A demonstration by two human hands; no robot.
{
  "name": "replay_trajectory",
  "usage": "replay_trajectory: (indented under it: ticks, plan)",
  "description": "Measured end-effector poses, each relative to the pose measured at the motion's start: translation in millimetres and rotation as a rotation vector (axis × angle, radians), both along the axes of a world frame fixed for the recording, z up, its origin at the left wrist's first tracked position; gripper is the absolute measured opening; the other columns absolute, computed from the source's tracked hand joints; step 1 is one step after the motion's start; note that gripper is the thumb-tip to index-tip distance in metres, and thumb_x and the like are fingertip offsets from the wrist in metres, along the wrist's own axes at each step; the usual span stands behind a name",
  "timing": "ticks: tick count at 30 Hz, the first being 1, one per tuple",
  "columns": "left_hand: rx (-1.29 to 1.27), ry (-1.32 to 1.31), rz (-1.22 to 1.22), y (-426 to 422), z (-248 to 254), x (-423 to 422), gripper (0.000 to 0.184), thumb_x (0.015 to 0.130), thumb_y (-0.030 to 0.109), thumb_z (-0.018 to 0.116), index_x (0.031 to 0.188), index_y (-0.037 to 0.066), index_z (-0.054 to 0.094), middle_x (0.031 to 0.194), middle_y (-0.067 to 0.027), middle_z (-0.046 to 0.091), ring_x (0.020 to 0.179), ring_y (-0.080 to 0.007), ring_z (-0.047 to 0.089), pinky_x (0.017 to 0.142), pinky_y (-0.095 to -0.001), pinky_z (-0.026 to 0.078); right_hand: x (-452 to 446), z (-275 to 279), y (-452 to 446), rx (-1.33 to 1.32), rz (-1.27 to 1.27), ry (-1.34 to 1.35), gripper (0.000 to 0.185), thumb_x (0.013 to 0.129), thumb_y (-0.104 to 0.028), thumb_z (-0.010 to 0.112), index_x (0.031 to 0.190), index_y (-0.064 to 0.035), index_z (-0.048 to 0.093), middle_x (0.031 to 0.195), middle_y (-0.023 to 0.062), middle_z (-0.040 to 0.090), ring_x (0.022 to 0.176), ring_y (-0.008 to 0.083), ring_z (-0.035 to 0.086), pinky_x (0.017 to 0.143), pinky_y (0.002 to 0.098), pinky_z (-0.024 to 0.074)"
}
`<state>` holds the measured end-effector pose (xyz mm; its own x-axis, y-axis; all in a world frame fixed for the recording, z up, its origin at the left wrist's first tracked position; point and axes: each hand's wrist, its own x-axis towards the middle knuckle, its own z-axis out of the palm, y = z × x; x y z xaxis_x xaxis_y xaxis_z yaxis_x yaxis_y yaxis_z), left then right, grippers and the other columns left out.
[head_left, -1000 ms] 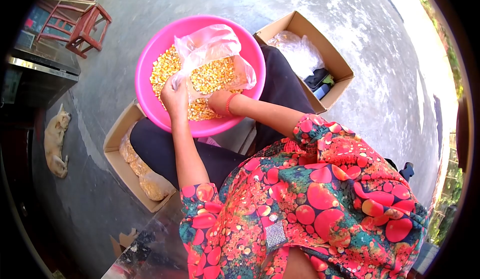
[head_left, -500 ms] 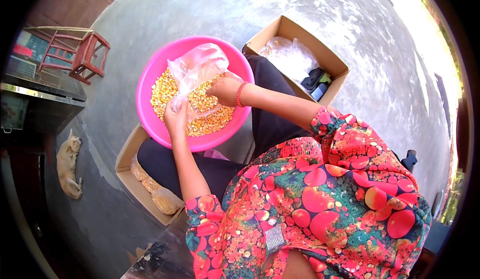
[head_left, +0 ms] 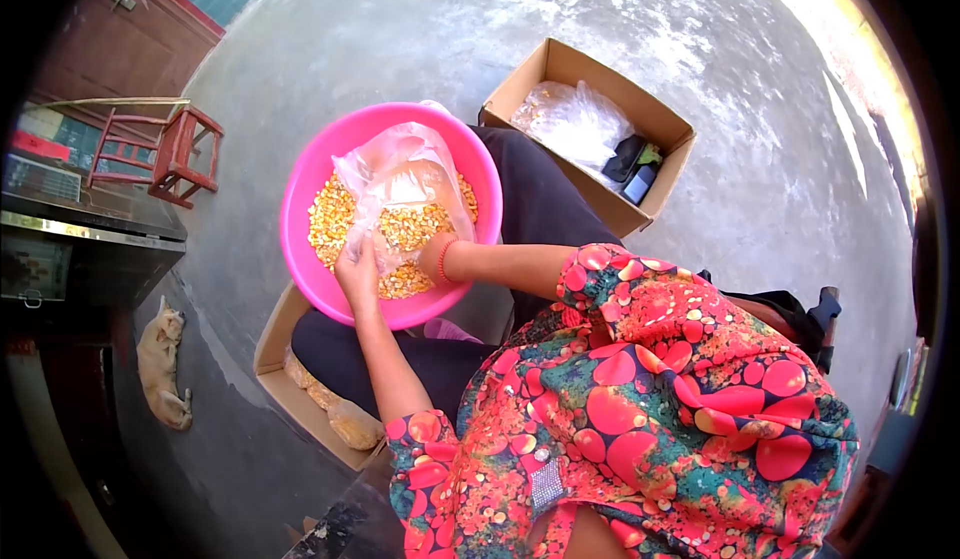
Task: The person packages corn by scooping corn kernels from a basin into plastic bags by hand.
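Observation:
A pink basin [head_left: 300, 179] holding loose yellow corn kernels [head_left: 331, 227] rests by my knees. Inside it lies a clear plastic bag [head_left: 408, 149], its mouth spread and some kernels within. With closed fingers, my left hand [head_left: 358, 273] pinches the bag's near edge. My right hand [head_left: 437, 258], a red beaded bracelet [head_left: 446, 259] at the wrist, reaches down among the kernels at the basin's near right. Its fingers are hidden by the corn and the bag, so their grip does not show.
To the upper right stands a cardboard box [head_left: 668, 181] with clear plastic bags [head_left: 578, 119] and a dark object [head_left: 624, 159]. Another box [head_left: 272, 344] at lower left holds filled bags [head_left: 352, 423]. A dog [head_left: 163, 369] lies on the floor near a red wooden chair [head_left: 183, 159].
My right hand has moved nearer to me and down into the kernels. The left hand still grips the bag, which now lies more widely spread. The whole view has shifted slightly.

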<state>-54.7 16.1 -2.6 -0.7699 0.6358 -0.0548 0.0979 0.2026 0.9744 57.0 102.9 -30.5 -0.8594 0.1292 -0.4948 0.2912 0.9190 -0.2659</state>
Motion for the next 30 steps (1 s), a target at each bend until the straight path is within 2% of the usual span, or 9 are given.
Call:
replay_trajectory:
  ticks: [7,14,17,20,21,23,25,29,30]
  plan:
    - [0.013,0.06,-0.024,3.3,-19.2,-2.1,0.016,0.077,0.015,0.063,0.071,0.001,0.06,0.055,0.0009,0.053,0.048,-0.006,0.047,0.045,-0.025,0.039,-0.4,-7.8,4.6,-0.087,0.121,0.076,0.022,0.068,-0.016,0.057,0.083,-0.0026,0.067,0.085,0.0189,0.063,0.082,0.031,0.062,0.073,0.038,0.0478]
    - [0.028,0.212,0.041,0.9,-4.8,6.0,0.016,0.075,0.013,0.064,0.078,-0.002,0.062,0.062,-0.0033,0.059,0.056,-0.0078,0.052,0.05,-0.0267,0.041,-6.8,7.1,42.6,-1.012,-0.31,0.163,0.025,0.081,-0.024,0.055,0.086,-0.0006,0.062,0.063,0.0053,0.057,0.056,0.0132,0.056,0.048,0.0259,0.0484]
    - [-0.003,-0.143,-0.092,-0.3,-10.5,2.1,0.023,0.08,0.01,0.061,0.099,-0.002,0.058,0.084,-0.0034,0.06,0.07,-0.0108,0.055,0.061,-0.0233,0.046,-22.2,7.7,60.5,-0.746,-0.288,0.467,0.021,0.08,-0.019,0.054,0.086,-0.0006,0.062,0.073,0.009,0.062,0.064,0.0157,0.058,0.056,0.0305,0.049]
    - [0.14,0.032,-0.164,-3.3,-16.1,-5.8,0.02,0.078,0.006,0.062,0.095,-0.004,0.058,0.08,-0.0032,0.059,0.067,-0.0109,0.054,0.06,-0.0251,0.045,-8.5,53.2,55.0,-0.147,-0.449,0.606,0.024,0.071,-0.007,0.052,0.092,-0.0062,0.063,0.091,0.0143,0.062,0.082,0.0266,0.059,0.074,0.0354,0.046]
    - [-0.033,0.045,-0.219,-6.3,18.4,4.1,0.021,0.077,0.004,0.062,0.097,-0.004,0.058,0.081,-0.0033,0.059,0.07,-0.0115,0.054,0.062,-0.0249,0.045,-66.4,-75.3,64.1,-0.214,-0.389,0.789,0.021,0.07,-0.008,0.054,0.089,-0.0063,0.064,0.089,0.0141,0.063,0.084,0.0272,0.06,0.075,0.0356,0.0463]
    - [-0.119,0.08,-0.307,-19.6,-11.1,-21.0,0.014,0.076,0.002,0.061,0.089,-0.003,0.057,0.076,-0.0017,0.056,0.063,-0.0085,0.05,0.057,-0.0221,0.042,-2.3,51.7,41.5,0.156,0.082,0.395,0.019,0.07,-0.012,0.057,0.086,-0.0071,0.067,0.086,0.0105,0.065,0.083,0.0263,0.062,0.07,0.0389,0.0482]
    - [-0.234,0.166,-0.35,-32.2,-13.7,-29.1,0.01,0.077,0.003,0.06,0.084,-0.002,0.055,0.073,-0.0013,0.055,0.065,-0.0084,0.051,0.059,-0.0226,0.043,11.2,61.1,33.2,0.256,0.243,0.112,0.031,0.068,-0.018,0.062,0.097,-0.008,0.065,0.1,0.0089,0.062,0.097,0.0258,0.057,0.084,0.0441,0.0437]
    - [-0.202,0.101,-0.441,-42.7,-2.3,-35.6,0.015,0.082,0.012,0.056,0.071,0.003,0.055,0.058,0.0026,0.047,0.05,-0.0056,0.039,0.046,-0.0197,0.032,21.9,56.9,28.4,0.105,0.198,0.186,0.034,0.07,-0.018,0.059,0.103,-0.0087,0.061,0.106,0.0096,0.058,0.101,0.026,0.054,0.086,0.0419,0.0421]
    - [-0.288,-0.06,-0.42,-47.2,30.5,-14.5,0.025,0.08,0.017,0.059,0.098,0.003,0.049,0.088,-0.0057,0.048,0.077,-0.0128,0.044,0.066,-0.0263,0.036,23.6,56.9,29.7,0.083,0.184,0.212,0.034,0.071,-0.018,0.059,0.104,-0.0089,0.06,0.108,0.0098,0.057,0.102,0.026,0.054,0.087,0.0413,0.0417]
